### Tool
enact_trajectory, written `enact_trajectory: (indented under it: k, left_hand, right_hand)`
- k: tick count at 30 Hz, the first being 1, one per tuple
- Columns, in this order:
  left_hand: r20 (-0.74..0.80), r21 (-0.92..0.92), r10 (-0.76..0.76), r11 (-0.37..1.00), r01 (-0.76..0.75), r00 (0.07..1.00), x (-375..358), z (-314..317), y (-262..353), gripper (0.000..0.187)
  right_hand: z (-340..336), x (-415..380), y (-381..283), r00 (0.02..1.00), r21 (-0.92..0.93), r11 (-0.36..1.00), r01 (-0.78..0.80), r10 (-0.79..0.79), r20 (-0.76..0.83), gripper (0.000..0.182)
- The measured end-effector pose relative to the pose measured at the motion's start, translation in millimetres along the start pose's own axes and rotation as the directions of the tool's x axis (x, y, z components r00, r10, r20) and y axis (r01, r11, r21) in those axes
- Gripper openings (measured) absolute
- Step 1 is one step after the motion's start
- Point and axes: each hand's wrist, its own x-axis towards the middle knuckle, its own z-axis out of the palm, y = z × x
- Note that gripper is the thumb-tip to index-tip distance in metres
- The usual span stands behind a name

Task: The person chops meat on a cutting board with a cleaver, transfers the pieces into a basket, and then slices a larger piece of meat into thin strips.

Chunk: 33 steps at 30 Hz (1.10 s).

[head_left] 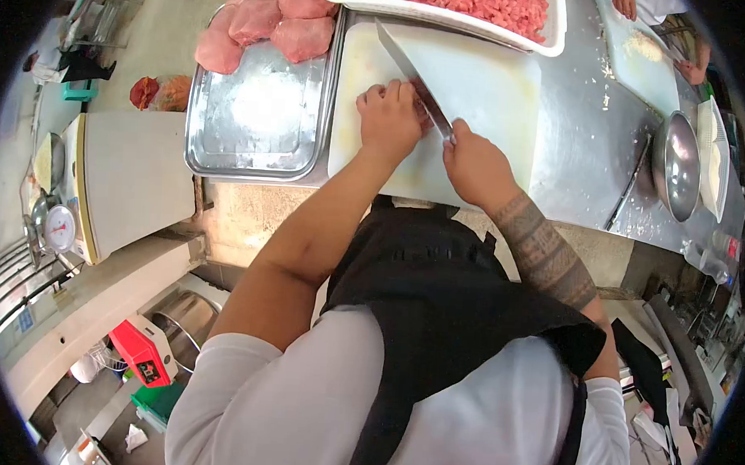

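Note:
My right hand [479,164] is wrapped round the handle of a long kitchen knife [409,72]. Its blade slants up and left across the white cutting board [478,87]. Beside the blade, my left hand [390,121] rests on the board with its fingers curled over a piece of raw meat [426,121]. Most of that piece is hidden by the fingers and the knife. Left of the board, several pink slabs of raw meat [255,20] lie at the far end of a metal tray [264,149].
A white basket [556,28] of diced meat [465,5] stands behind the board. To the right are a thin dark rod [631,181], a steel bowl [676,167] and a white basket [715,164]. Another person's hands [691,72] are at a second board [638,57], top right.

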Motion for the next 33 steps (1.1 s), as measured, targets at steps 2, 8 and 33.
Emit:
enact_trajectory:
  k: [2, 8, 33]
  left_hand:
    - [0.044, -0.029, -0.04, 0.999, 0.041, 0.998, -1, -4, 2, 0.036]
    - [0.041, -0.021, -0.022, 0.999, 0.023, 0.999, -1, 0, -1, 0.036]
    - [0.07, -0.001, 0.034, 0.999, -0.034, 0.997, 1, -7, -22, 0.03]
  right_hand:
    - [-18, -26, -7, 0.999, -0.006, 1.0, -0.031, 0.031, 0.015, 0.025]
    - [-9, -45, -12, 0.993, 0.025, 0.998, -0.062, 0.059, 0.1, 0.027]
    - [30, -12, -11, 1.0, -0.018, 1.0, -0.004, 0.003, -0.03, 0.025]
